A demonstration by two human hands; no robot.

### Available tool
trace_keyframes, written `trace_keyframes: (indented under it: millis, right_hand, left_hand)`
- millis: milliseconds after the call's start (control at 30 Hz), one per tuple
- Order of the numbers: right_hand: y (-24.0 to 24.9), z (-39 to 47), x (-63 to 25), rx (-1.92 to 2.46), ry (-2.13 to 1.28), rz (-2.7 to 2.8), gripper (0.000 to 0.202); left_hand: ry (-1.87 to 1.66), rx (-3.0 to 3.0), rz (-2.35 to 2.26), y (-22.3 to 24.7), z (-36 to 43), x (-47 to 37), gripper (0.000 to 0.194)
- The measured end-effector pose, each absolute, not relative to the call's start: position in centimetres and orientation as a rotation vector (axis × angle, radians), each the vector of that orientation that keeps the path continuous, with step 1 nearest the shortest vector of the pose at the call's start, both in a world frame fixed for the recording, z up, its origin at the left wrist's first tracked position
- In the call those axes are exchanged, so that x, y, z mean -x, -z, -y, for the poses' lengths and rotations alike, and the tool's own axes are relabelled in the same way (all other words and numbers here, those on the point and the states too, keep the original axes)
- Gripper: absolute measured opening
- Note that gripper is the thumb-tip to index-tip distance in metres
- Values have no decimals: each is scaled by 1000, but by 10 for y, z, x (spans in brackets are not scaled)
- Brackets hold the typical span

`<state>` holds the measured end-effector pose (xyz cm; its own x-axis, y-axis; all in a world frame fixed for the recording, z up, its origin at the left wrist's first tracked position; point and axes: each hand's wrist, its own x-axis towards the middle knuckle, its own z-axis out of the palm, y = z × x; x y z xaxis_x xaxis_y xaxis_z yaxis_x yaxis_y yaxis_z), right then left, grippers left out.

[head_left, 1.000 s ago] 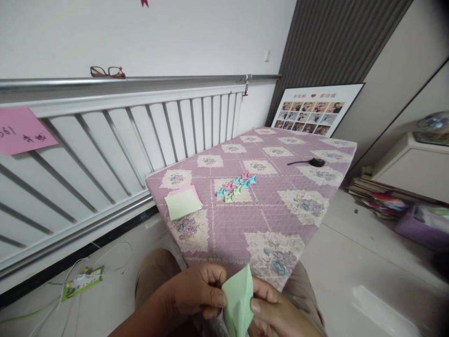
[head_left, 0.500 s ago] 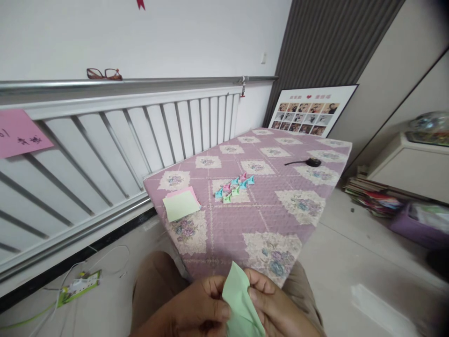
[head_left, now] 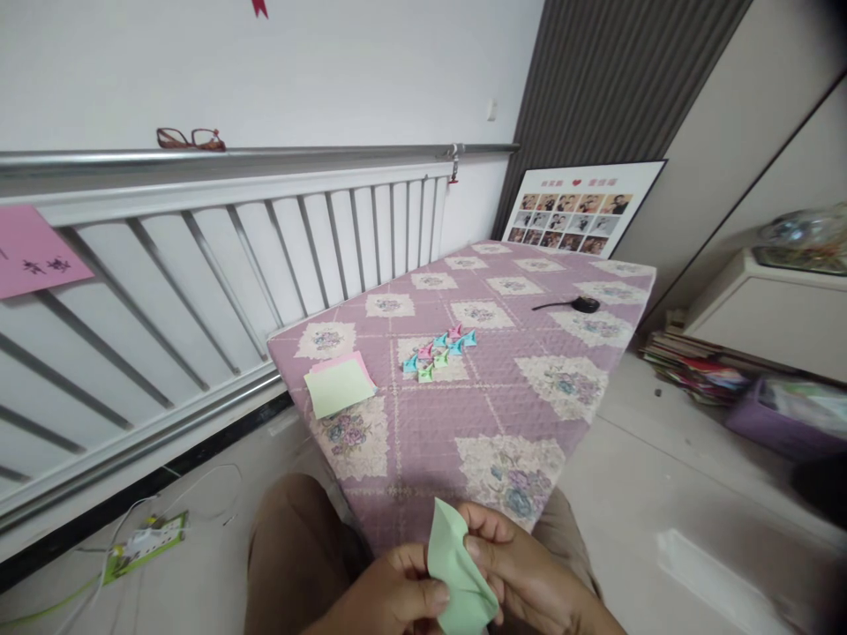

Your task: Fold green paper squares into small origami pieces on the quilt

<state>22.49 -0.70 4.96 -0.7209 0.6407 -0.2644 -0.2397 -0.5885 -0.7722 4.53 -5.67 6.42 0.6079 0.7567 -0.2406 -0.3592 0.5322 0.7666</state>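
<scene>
A creased sheet of green paper (head_left: 456,564) is held between both hands at the near edge of the table. My left hand (head_left: 401,586) pinches its left side, thumb on top. My right hand (head_left: 513,564) grips the right side with thumb and fingers; some fingertips are behind the paper. Farther up on the cloth sit several small folded paper pieces (head_left: 440,351) in pink, blue and green. To their left lies a stack of paper sheets (head_left: 339,388), pale green on top with pink beneath.
A purple floral cloth (head_left: 456,414) covers the table. A black ladle-like object (head_left: 586,304) lies at the right. The white radiator (head_left: 218,273) runs along the left side, with glasses (head_left: 191,139) above it. A power strip (head_left: 146,547) with cords is on the floor.
The green paper has tilted and shifted slightly right between my hands, and my left hand has moved right with it. The view has turned slightly; the things on the table have stayed put.
</scene>
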Motion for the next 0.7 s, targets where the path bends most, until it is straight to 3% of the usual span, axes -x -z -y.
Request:
trace_keyframes:
  millis: [367,700]
  right_hand:
    - [-48,5,-222,766,-2277,1054,37]
    - [-46,7,-220,706,-2315,1038,38]
  left_hand:
    - [-848,-628,-621,-44,60,-50,48]
    - [-862,-689,-620,-37,57,-56,32]
